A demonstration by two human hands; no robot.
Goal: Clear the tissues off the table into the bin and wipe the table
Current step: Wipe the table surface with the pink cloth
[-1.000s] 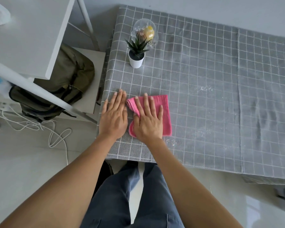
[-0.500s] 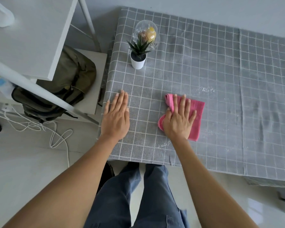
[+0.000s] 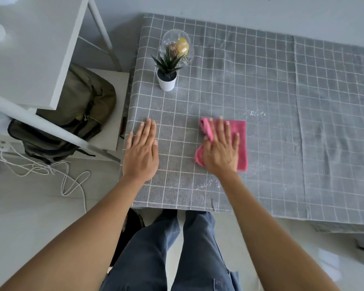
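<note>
A pink cloth [image 3: 241, 141] lies flat on the table covered with grey checked fabric [image 3: 271, 80], near its front left part. My right hand [image 3: 221, 150] presses down on the cloth's left half with fingers spread, and the cloth's left edge is bunched up by the thumb. My left hand [image 3: 141, 152] rests flat and empty on the table near its left edge, a hand's width left of the cloth. No tissue and no bin show in this view.
A small potted plant [image 3: 166, 80] and a clear glass dome [image 3: 177, 49] stand at the back left. White specks [image 3: 254, 113] dot the fabric around the cloth. Left of the table are a white shelf [image 3: 29, 49], an olive backpack [image 3: 78, 114] and floor cables [image 3: 51, 171].
My right hand has slid the pink cloth to the right, away from my left hand, and has held about still for the last half second. My left hand has stayed put.
</note>
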